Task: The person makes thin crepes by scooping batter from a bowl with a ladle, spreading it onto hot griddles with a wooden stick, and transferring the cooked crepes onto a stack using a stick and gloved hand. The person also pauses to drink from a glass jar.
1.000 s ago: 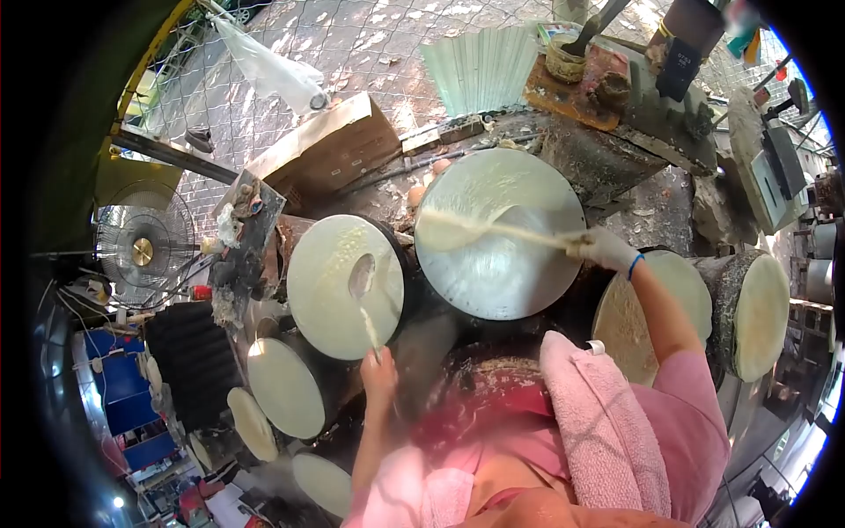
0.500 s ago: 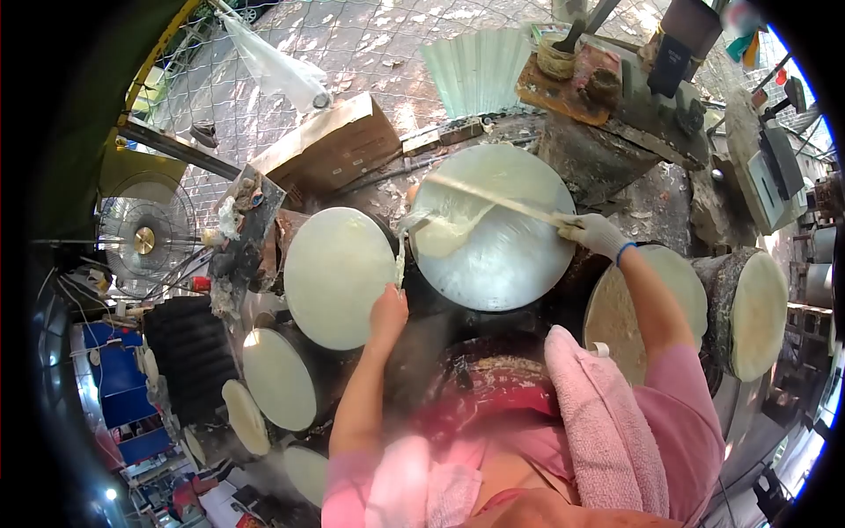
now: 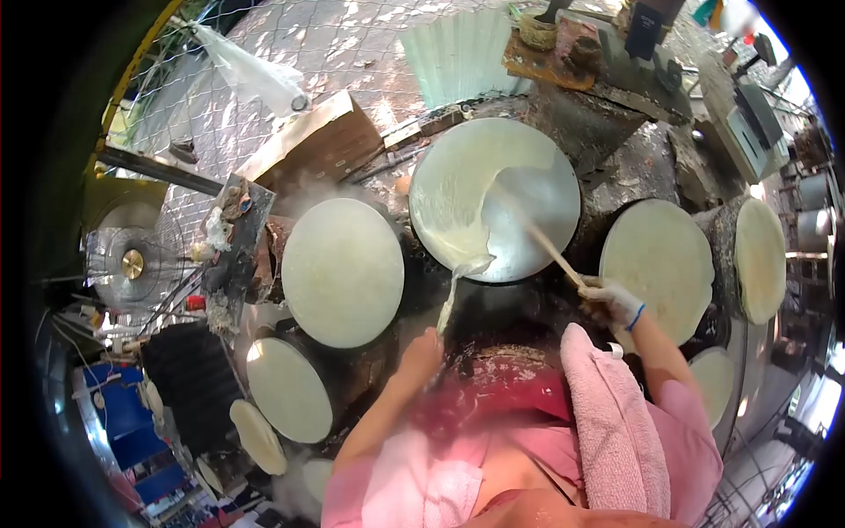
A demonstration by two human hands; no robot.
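My left hand (image 3: 421, 354), bare, is closed round the batter-coated handle of a ladle (image 3: 448, 304). The ladle's bowl is at the near edge of a round metal griddle (image 3: 528, 251). Pale wet batter (image 3: 453, 189) covers the griddle's left and far parts, while bare metal shows at the near right. In my right hand (image 3: 612, 304), which wears a whitish glove with a blue band at the wrist, is the wooden handle of a batter spreader (image 3: 554, 253). Its far end is blurred over the griddle.
Left of the griddle is another round plate covered with a pale crepe (image 3: 343, 273), and a smaller one (image 3: 289, 390) lies nearer. More crepe-covered plates (image 3: 658, 271) stand to the right. A cardboard box (image 3: 321, 145), a fan (image 3: 132, 264) and a wire fence are beyond.
Batter has spread from a patch on the left round the griddle's far side. My left hand and the ladle have moved right and nearer. My right hand has come nearer, swinging the spreader round.
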